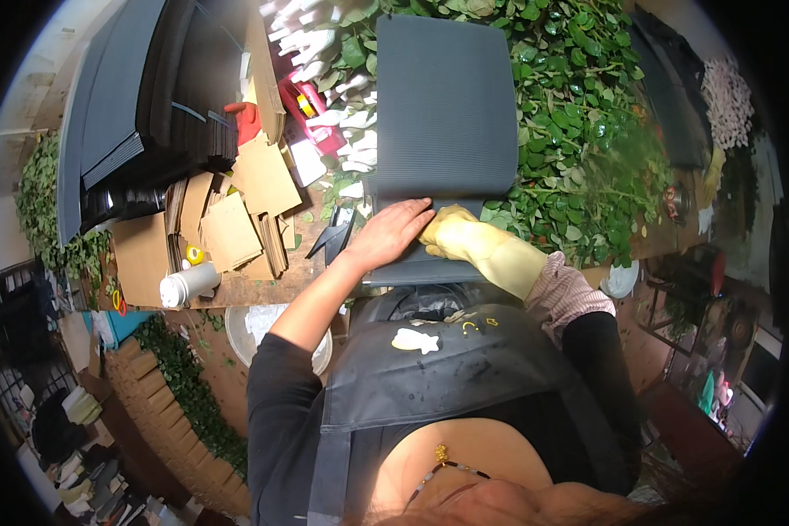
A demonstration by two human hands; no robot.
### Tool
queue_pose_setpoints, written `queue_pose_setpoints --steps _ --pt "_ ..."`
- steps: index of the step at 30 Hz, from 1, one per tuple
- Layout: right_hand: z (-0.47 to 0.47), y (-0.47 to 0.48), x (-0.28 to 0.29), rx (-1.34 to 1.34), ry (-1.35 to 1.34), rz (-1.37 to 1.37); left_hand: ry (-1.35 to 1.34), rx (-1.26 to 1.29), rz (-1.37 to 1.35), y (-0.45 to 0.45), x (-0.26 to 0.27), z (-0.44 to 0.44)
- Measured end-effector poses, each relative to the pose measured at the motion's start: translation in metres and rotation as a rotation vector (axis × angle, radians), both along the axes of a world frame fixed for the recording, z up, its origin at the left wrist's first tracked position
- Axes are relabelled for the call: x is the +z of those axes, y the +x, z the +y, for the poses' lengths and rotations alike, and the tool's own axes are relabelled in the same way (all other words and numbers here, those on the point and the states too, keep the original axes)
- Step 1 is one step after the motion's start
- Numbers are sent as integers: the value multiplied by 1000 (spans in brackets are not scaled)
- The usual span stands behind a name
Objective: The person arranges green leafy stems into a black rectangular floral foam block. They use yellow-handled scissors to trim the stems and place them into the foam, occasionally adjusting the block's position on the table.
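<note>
In front of me a dark grey corrugated plastic sheet (pixel 446 105) stretches away, with a fold or edge near my fingers. My left hand (pixel 391 230) is bare and lies flat across the near part, fingertips close to that fold. Beside it, almost touching, my right hand (pixel 450 230) wears a yellow rubber glove and rests on the same dark material. Its curled fingers are partly hidden, so whether they pinch the sheet is unclear. A further dark grey layer (pixel 421 273) shows below the hands, by my black apron (pixel 447 368).
Leafy cut stems (pixel 572 131) lie right of the sheet. White-wrapped bundles (pixel 355 141), a pink box (pixel 332 141) and black-handled tool (pixel 335 237) are on its left. Cardboard pieces (pixel 233 230), a white bottle (pixel 191 285) and stacked dark sheets (pixel 164 98) stand farther left on the wooden table (pixel 243 292).
</note>
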State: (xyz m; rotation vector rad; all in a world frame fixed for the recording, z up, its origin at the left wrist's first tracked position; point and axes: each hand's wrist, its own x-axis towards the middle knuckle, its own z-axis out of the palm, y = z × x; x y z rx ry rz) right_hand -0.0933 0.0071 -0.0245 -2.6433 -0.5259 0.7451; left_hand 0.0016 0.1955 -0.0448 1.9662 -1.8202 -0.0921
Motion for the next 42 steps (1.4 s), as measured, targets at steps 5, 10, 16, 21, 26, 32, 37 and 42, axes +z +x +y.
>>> queue_pose_setpoints --steps 5,10,16,21,26,32,37,42 --pt "-16 -18 -8 -56 262 -260 148 82 4 -7 -27 -4" --pt "12 -6 92 -207 275 -636 185 160 -30 -12 -25 4" --pt "20 73 92 -430 -284 -22 187 114 -98 -11 -29 3" --pt "7 89 100 -259 -135 -37 137 122 -67 -12 -36 8" --pt "102 118 125 -354 305 -358 78 187 329 -14 -58 4" --pt "192 184 68 -887 -97 -87 248 155 204 -5 -80 -7" --pt "169 190 72 -742 -1 17 78 102 110 -10 -86 -13" --pt "138 156 142 -411 289 -18 41 170 512 -12 -91 1"
